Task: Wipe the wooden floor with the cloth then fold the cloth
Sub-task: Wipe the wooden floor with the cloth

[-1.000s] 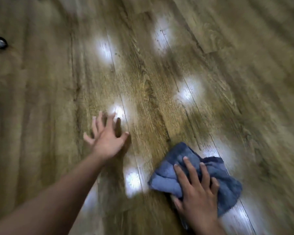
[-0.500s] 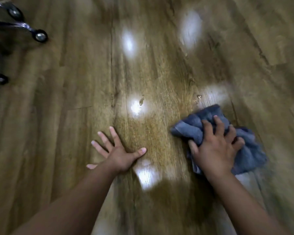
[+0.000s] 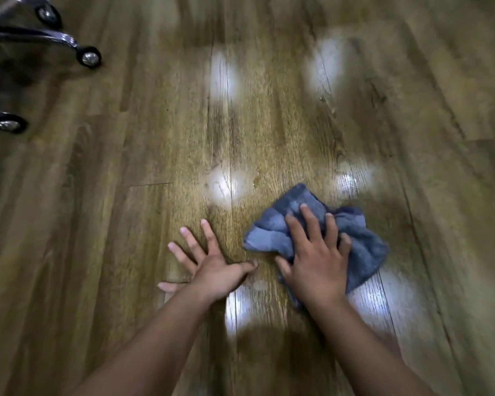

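Right hand [image 3: 315, 264] is laid flat on the bunched blue cloth [image 3: 269, 234], fingers spread and fairly straight, so the cloth is pressed to the wooden floor [image 3: 155, 172] rather than gripped. Just beside it, the left hand [image 3: 215, 274] is planted palm-down on bare boards, fingers splayed, nothing held. Chair castors [image 3: 89, 57] are seen well beyond the left hand.

The wheeled chair base [image 3: 55, 38] at far left was cut off by the left and top edges, the right hand [image 3: 316, 267] hid the middle of the blue cloth [image 3: 269, 238], and the wooden floor [image 3: 455, 195] blurred toward the right.
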The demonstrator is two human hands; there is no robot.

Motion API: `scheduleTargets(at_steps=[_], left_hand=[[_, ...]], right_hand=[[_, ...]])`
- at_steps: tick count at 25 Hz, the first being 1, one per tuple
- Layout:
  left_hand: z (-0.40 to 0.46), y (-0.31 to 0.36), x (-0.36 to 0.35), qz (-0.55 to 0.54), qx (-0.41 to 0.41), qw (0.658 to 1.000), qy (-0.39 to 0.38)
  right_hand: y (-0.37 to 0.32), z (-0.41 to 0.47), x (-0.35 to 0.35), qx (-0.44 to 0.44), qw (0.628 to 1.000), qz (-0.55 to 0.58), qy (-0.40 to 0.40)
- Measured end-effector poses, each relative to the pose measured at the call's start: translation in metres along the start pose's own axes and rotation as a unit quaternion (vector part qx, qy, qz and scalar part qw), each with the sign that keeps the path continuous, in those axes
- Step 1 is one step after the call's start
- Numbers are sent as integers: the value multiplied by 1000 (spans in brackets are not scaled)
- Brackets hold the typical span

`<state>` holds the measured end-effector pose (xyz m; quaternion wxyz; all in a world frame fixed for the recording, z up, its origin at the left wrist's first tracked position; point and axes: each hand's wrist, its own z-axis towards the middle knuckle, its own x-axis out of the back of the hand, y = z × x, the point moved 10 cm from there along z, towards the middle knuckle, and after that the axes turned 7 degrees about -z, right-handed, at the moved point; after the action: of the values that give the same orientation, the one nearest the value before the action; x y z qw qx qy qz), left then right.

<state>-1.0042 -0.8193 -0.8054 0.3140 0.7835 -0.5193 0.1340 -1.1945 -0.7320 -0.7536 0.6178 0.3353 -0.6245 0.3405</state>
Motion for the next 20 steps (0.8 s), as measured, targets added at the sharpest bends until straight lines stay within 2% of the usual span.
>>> scheduleTargets(at_steps=[2, 3, 4, 6, 7, 10, 14, 17, 20], left_hand=[[7, 3, 14, 2, -38, 997, 74], [9, 14, 38, 24, -97, 983, 151], [13, 30, 62, 50, -172, 958, 223], [38, 61, 110, 100, -261, 912, 300], [55, 69, 132, 101, -262, 902, 327], [97, 60, 157, 105, -186, 902, 374], [103, 59, 146, 134, -194, 888, 394], [103, 61, 153, 129, -189, 884, 408], [101, 58, 151, 124, -192, 881, 414]], right_hand=[[4, -14, -3, -11, 1000, -13, 7], [3, -16, -4, -12, 1000, -16, 9], [4, -16, -3, -11, 1000, -20, 11], [6, -14, -2, -18, 999, -27, 17], [6, -13, -2, -20, 999, -32, 17], [5, -11, -5, -17, 999, -34, 10], [-1, 5, -2, -8, 999, -24, 21], [-26, 63, 5, -4, 999, -20, 25], [-69, 158, 2, 10, 1000, -21, 15]])
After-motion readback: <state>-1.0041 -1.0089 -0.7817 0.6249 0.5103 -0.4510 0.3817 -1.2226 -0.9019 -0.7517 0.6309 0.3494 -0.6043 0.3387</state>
